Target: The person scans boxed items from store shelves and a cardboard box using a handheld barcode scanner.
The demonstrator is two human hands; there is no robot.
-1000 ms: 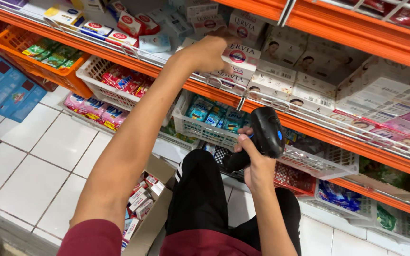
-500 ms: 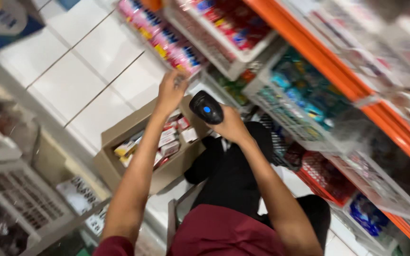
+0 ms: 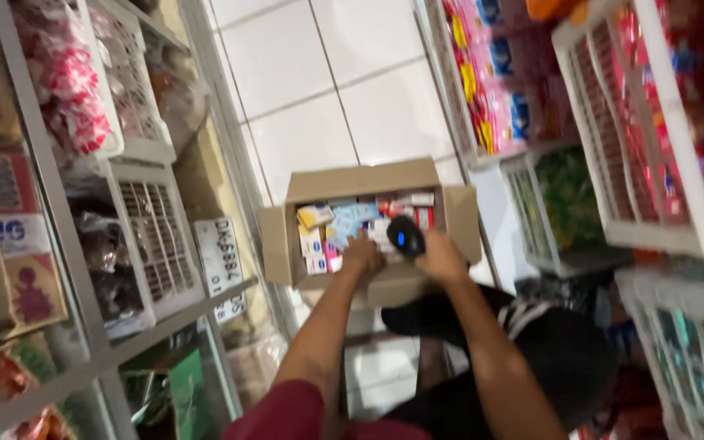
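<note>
An open cardboard box (image 3: 364,181) stands on the white tiled floor, filled with several small colourful packets (image 3: 344,224). My left hand (image 3: 363,253) reaches into the box and rests on the packets; whether it grips one is hidden. My right hand (image 3: 442,257) holds a black handheld scanner (image 3: 406,237) with a blue light, just over the box's near right part. My knees in black trousers (image 3: 547,342) are below the hands.
White wire baskets (image 3: 653,147) of packaged goods line the shelves on the right. On the left a metal rack (image 3: 67,269) carries white baskets, bags and cartons. White floor tiles (image 3: 319,73) lie beyond the box.
My view swung from the orange shelves down to the floor. My left hand came off the upper shelf and went into the box. The scanner followed in my right hand.
</note>
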